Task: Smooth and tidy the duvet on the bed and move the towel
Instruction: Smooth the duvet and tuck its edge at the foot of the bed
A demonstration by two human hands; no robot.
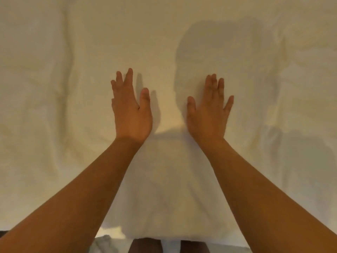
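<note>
- Duvet (54,88) is white-cream and covers pretty much the whole bed, from the near edge at the bottom all the way to the far side.
- Right at the near edge, the person's legs (144,245) show just below the duvet's hem, with a bit of crumpled whitish fabric (105,242) to their left. Can't tell if that's the towel.
- Both bare forearms reach out over the duvet from the near corners.
- Left hand (130,110) is spread flat, fingers straight, palm down around the middle of the duvet.
- Right hand (209,110) is just beside it, also flat with fingers fanned, holding nothing.
- Farther out, the duvet has soft wrinkles on the left and right sides, plus a shadow (209,52) past the right hand.
</note>
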